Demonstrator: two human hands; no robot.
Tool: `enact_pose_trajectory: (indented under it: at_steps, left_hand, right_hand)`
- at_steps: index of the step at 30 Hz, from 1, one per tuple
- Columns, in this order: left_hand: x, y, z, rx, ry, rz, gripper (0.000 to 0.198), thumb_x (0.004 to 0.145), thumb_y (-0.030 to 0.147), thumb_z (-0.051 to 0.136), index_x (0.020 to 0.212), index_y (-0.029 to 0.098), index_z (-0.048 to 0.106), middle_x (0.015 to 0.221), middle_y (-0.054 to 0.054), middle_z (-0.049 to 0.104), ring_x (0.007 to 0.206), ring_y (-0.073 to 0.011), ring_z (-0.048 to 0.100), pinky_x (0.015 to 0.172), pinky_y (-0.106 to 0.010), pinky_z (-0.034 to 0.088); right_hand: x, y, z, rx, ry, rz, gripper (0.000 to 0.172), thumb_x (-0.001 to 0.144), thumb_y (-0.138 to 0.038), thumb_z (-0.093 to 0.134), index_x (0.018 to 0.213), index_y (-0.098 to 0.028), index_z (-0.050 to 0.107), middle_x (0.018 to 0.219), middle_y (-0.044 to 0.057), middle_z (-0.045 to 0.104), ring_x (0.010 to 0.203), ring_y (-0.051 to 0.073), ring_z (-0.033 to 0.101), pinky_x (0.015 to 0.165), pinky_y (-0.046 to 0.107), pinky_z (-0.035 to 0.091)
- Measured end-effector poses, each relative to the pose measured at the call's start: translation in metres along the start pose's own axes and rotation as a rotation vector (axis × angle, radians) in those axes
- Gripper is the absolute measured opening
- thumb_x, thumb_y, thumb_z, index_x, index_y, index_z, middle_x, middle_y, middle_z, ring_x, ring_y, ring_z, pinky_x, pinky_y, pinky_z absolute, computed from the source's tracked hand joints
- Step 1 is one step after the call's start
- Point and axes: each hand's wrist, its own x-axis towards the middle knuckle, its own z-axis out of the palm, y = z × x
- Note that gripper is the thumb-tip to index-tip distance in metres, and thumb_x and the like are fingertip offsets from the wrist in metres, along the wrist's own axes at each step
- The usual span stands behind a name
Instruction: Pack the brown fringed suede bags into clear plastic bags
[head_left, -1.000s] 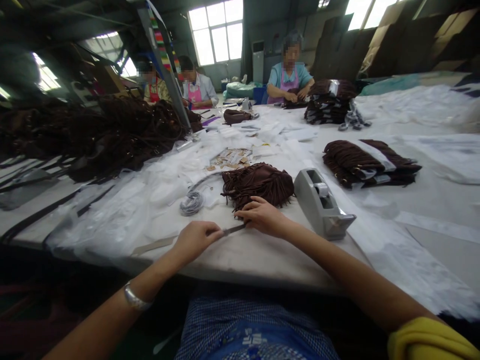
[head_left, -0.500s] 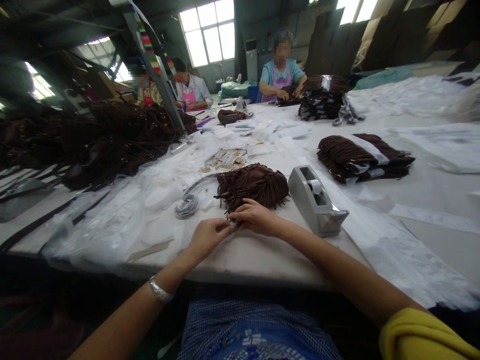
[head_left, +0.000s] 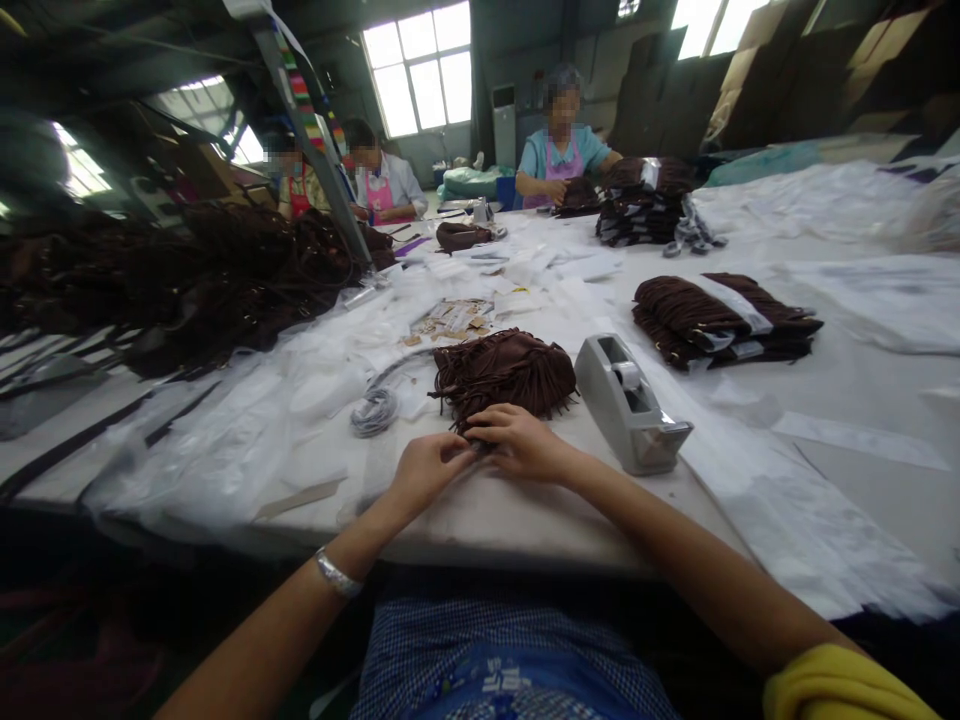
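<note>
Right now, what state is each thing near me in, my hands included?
Fringed bag: lying down, fringe loose.
Left hand: fingers bent inward, grip unclear.
Right hand: fingers bent, at the bag's near side, grip unclear.
Tape dispenser: upright, roll loaded.
Gray coil: wound, a length trailing.
Brown bundle on the right: stacked, pale band across it.
Plastic sheets: spread out, crumpled.

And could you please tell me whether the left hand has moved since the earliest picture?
Yes: judged against the grey tape dispenser, the left hand has moved rightward, towards it and closer to the right hand.
</note>
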Motion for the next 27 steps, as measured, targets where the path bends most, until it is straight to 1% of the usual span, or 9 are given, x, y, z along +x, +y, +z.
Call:
enact_pose_trajectory:
  at_steps: [4,7,10,13,16,19,21,24,27]
  left_hand:
    - [0.004,-0.003,-0.011,-0.247,-0.059,-0.082,0.041,0.085,0.053,0.057,0.105,0.017,0.065,0.083,-0.005,0.075,0.074,-0.0194,0.070,0.069,-0.028,0.050]
    - [0.001,-0.015,-0.042,-0.382,-0.169,-0.163,0.054,0.091,0.059,0.042,0.116,0.015,0.060,0.102,-0.012,0.074,0.082,-0.0209,0.072,0.073,-0.031,0.053]
    - [-0.018,-0.034,-0.078,-0.190,-0.323,-0.132,0.050,0.088,0.058,0.048,0.107,0.016,0.068,0.106,-0.011,0.074,0.093,-0.0231,0.070,0.082,-0.032,0.052]
    - [-0.046,-0.051,-0.096,0.030,-0.398,-0.113,0.038,0.080,0.047,0.064,0.106,0.021,0.072,0.105,-0.006,0.075,0.096,-0.0238,0.068,0.085,-0.030,0.050]
    - [-0.065,-0.059,-0.092,0.120,-0.340,-0.104,0.032,0.078,0.035,0.066,0.106,0.020,0.072,0.101,-0.006,0.075,0.093,-0.0230,0.068,0.085,-0.030,0.049]
    - [-0.070,-0.062,-0.081,0.047,-0.285,-0.059,0.033,0.080,0.031,0.065,0.111,0.019,0.068,0.097,-0.005,0.075,0.092,-0.0205,0.068,0.086,-0.029,0.049]
    - [-0.070,-0.063,-0.077,-0.028,-0.259,-0.039,0.035,0.081,0.029,0.064,0.114,0.019,0.066,0.095,-0.004,0.074,0.091,-0.0188,0.068,0.087,-0.028,0.049]
    - [-0.076,-0.070,-0.080,-0.053,-0.211,-0.042,0.043,0.079,0.032,0.067,0.120,0.020,0.063,0.100,-0.005,0.073,0.092,-0.0193,0.067,0.088,-0.030,0.049]
    - [-0.090,-0.083,-0.088,0.039,-0.170,-0.099,0.050,0.076,0.040,0.071,0.121,0.020,0.064,0.107,-0.008,0.072,0.090,-0.0218,0.066,0.084,-0.032,0.049]
  right_hand:
    - [0.002,-0.004,0.007,0.011,0.005,0.015,0.023,0.080,-0.029,0.075,0.102,-0.021,0.074,0.110,0.008,0.073,0.118,0.028,0.056,0.102,0.046,0.044]
    - [0.002,0.000,0.011,0.065,-0.012,-0.017,0.014,0.081,-0.026,0.075,0.093,-0.021,0.076,0.103,0.007,0.074,0.115,0.026,0.058,0.101,0.042,0.046]
    - [0.001,0.005,0.013,0.073,-0.010,-0.020,0.015,0.081,-0.028,0.075,0.094,-0.021,0.076,0.107,0.007,0.073,0.116,0.026,0.058,0.102,0.043,0.045]
    - [-0.001,0.004,0.011,0.035,-0.041,0.000,0.015,0.082,-0.029,0.074,0.095,-0.022,0.076,0.109,0.006,0.072,0.118,0.026,0.057,0.102,0.043,0.044]
    - [0.001,-0.009,0.007,-0.046,-0.066,0.028,0.017,0.083,-0.031,0.073,0.099,-0.025,0.074,0.111,0.005,0.072,0.120,0.028,0.055,0.108,0.051,0.033]
    - [0.011,-0.035,0.007,-0.118,-0.055,0.008,0.036,0.083,-0.039,0.072,0.116,-0.025,0.068,0.121,0.008,0.068,0.126,0.031,0.050,0.113,0.058,0.017]
    - [0.020,-0.053,0.014,-0.113,-0.087,-0.048,0.043,0.085,-0.043,0.069,0.123,-0.023,0.065,0.121,0.010,0.068,0.122,0.029,0.052,0.112,0.053,0.021]
    - [0.032,-0.066,0.030,-0.100,-0.191,-0.086,0.022,0.092,-0.034,0.063,0.108,-0.022,0.071,0.098,0.007,0.073,0.098,0.022,0.061,0.093,0.038,0.039]
    - [0.035,-0.063,0.043,-0.081,-0.228,-0.034,0.016,0.094,-0.027,0.059,0.096,-0.022,0.074,0.083,0.004,0.072,0.084,0.018,0.060,0.075,0.030,0.039]
